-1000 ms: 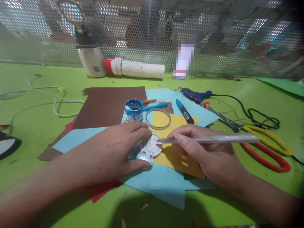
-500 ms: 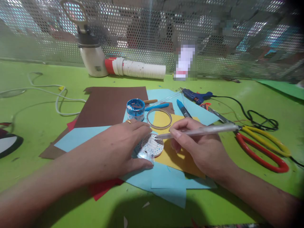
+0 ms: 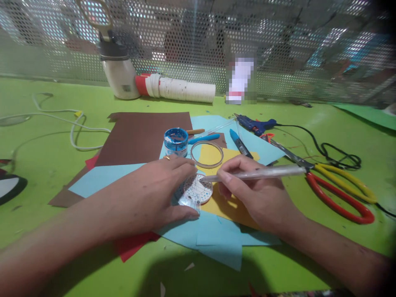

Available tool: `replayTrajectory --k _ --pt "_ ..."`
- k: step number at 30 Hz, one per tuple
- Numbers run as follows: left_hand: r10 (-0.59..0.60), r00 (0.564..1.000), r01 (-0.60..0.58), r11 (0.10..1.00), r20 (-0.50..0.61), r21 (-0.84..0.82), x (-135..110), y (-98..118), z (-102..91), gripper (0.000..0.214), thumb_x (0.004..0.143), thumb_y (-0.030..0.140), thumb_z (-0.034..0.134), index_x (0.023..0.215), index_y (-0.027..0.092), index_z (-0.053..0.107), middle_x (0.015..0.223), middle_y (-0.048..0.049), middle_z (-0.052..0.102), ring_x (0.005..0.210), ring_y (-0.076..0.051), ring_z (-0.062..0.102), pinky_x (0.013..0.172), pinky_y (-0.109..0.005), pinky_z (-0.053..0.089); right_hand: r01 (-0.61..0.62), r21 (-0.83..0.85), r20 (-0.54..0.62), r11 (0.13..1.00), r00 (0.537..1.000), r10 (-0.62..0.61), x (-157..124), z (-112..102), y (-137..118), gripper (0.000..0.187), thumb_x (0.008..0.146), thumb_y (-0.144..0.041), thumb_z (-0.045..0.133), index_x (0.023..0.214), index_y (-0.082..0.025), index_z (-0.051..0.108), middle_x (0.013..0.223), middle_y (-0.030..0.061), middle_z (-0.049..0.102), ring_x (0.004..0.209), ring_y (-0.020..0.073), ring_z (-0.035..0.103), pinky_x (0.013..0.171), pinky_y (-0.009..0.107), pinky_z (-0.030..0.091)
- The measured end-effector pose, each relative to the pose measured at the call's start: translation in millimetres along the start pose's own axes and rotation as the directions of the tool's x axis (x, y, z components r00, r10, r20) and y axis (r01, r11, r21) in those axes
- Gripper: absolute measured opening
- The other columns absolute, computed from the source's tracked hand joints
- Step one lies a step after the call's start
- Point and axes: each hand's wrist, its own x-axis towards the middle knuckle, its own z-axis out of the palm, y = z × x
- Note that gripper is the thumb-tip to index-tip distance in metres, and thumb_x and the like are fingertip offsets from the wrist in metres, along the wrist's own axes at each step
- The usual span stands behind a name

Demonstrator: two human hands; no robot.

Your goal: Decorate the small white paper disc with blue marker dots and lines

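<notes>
A small white round disc (image 3: 206, 190) with blue and dark specks lies on the coloured paper. Over it is a clear plastic protractor (image 3: 189, 201) with fanning lines, partly hidden by my fingers. My left hand (image 3: 163, 189) holds both from the left, fingertips above and thumb below. Pinched in my right hand (image 3: 250, 189) is a slim clear-barrelled pen (image 3: 266, 172), its tip at the disc's upper middle. Just beyond the disc lie a thin round hoop (image 3: 208, 154) and an open jar (image 3: 176, 142) smeared with blue paint.
Yellow paper (image 3: 229, 210), light-blue paper (image 3: 219, 231) and brown paper (image 3: 148, 136) overlap on the green table. At right are scissors (image 3: 340, 194) and a blue glue gun (image 3: 256, 125). A blue marker (image 3: 239, 143), stacked paper cups (image 3: 185, 89) and a white bottle (image 3: 120, 76) stand or lie farther back.
The pen and my right hand have shifted very slightly left, the tip still at the disc. My left hand keeps its hold; the whole view has drifted a little.
</notes>
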Motion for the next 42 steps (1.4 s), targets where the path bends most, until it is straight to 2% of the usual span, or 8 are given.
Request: replayTrajectory --k 5,18,25,33,42 --pt "0.005 1.0 -0.005 1.0 0.006 0.01 1.0 -0.4 0.1 0.054 0.086 0.049 0.063 0.129 0.019 0.049 0.134 -0.0146 0.054 0.115 -0.035 0.058 0.087 -0.048 0.052 0.007 0.041 0.007 0.999 1.0 -0.007 -0.4 0.5 0.7 0.013 0.09 -0.029 0.058 0.081 -0.021 0.058 0.068 -0.002 0.062 0.059 0.0112 0.056 0.055 0.024 0.046" --pt "-0.01 1.0 0.01 1.0 0.02 -0.005 1.9 -0.8 -0.4 0.05 0.085 0.05 0.064 0.123 0.019 0.053 0.129 -0.0146 0.057 0.112 -0.034 0.059 0.088 -0.05 0.052 0.019 -0.008 0.004 1.0 1.0 -0.019 -0.5 1.2 0.1 0.013 0.091 -0.029 0.058 0.08 -0.021 0.058 0.065 -0.0029 0.061 0.057 0.011 0.056 0.055 0.024 0.047" --pt "-0.015 0.999 0.016 1.0 0.04 -0.012 2.4 2.0 -2.3 0.047 0.085 0.048 0.064 0.118 0.017 0.055 0.128 -0.0159 0.057 0.11 -0.035 0.059 0.088 -0.051 0.052 0.085 -0.061 -0.003 0.995 0.996 -0.085 -1.7 0.1 0.6 0.016 0.095 -0.033 0.054 0.084 -0.021 0.056 0.075 -0.0021 0.063 0.065 0.0106 0.058 0.06 0.024 0.046" --pt "-0.003 1.0 0.003 1.0 0.024 -0.01 1.4 0.0 0.1 0.052 0.086 0.051 0.062 0.126 0.02 0.051 0.13 -0.0149 0.056 0.114 -0.035 0.057 0.092 -0.05 0.05 0.253 -0.212 0.018 0.944 0.967 -0.255 -4.3 2.1 -4.2 0.017 0.097 -0.03 0.05 0.085 -0.02 0.055 0.072 -0.0041 0.061 0.062 0.0089 0.057 0.063 0.023 0.044" --pt "0.007 1.0 -0.007 1.0 0.017 0.003 0.9 -2.1 0.8 0.052 0.086 0.05 0.063 0.125 0.018 0.05 0.131 -0.0158 0.055 0.113 -0.035 0.057 0.09 -0.051 0.051 0.252 -0.254 0.023 0.934 0.967 -0.255 -3.6 2.7 -3.6 0.017 0.098 -0.031 0.05 0.088 -0.02 0.059 0.079 -0.0025 0.064 0.064 0.0095 0.058 0.065 0.024 0.045"
